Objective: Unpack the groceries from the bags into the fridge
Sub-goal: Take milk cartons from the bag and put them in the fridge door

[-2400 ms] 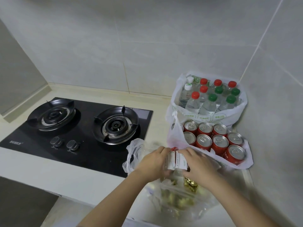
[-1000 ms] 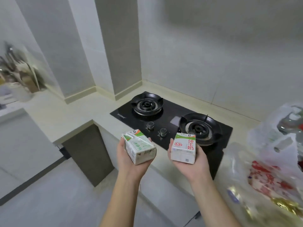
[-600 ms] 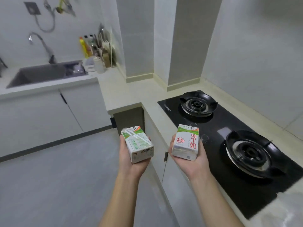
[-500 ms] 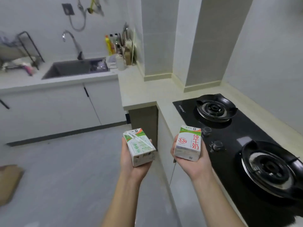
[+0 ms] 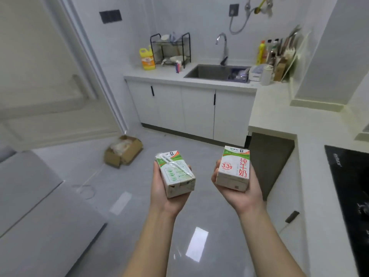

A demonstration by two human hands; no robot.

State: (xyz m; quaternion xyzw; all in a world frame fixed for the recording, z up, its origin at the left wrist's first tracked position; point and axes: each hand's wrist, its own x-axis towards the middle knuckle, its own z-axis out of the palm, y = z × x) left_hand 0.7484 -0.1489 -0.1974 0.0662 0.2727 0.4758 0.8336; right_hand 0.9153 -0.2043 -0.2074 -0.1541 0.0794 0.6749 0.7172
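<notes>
The left hand (image 5: 167, 196) is cradling a straw-taped milk carton (image 5: 176, 173) at 11 o'clock, the right hand (image 5: 240, 196) a red-lettered carton (image 5: 233, 168) at 1, fingers curling round each, loose palm-up holds possibly risking a drop.

Left hand (image 5: 165, 196): palm up, cupped under left carton (image 5: 176, 173); thumb along left side of grip, fingertips curled over right edge. Right hand (image 5: 242, 196): palm up, cradling right carton (image 5: 234, 169) upright; thumb at left of grip, fingers behind. Forearms bare, extended forward, hands apart at similar height.
</notes>
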